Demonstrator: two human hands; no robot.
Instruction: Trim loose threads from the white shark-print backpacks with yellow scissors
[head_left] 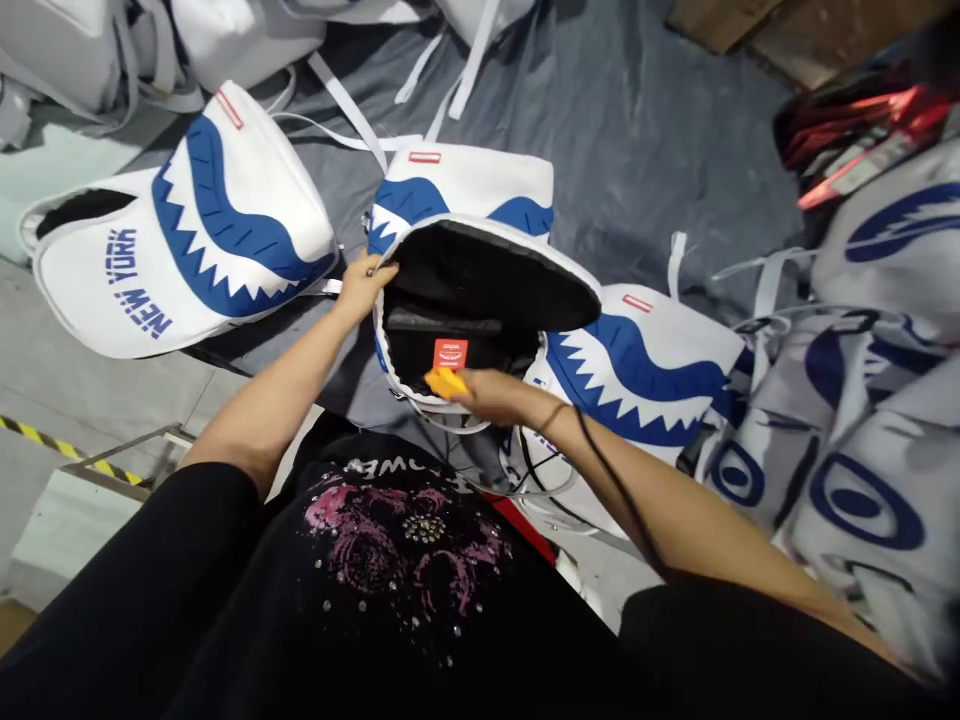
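Note:
In the middle of the head view, a white backpack [480, 180] with a blue shark-mouth print lies with its top unzipped and the lid raised, showing a black lining. My left hand [364, 288] pinches the edge of the opening at its left side. At the near rim, my right hand [487, 393] is closed around a small yellow-orange object [445, 383]; most of it is hidden, so its kind is unclear. Just beyond that object, a red label [450, 354] shows against the black inside. A thin dark cord [619, 480] crosses my right forearm.
To the left lies a matching backpack [247, 210] marked NEW YORK, partly open. Another shark-print backpack [637, 370] is under my right forearm. Grey-white bags [862, 470] crowd the right side, more bags [240, 40] the far left. Cardboard boxes [817, 40] stand far right. Dark grey cloth [600, 130] covers the table.

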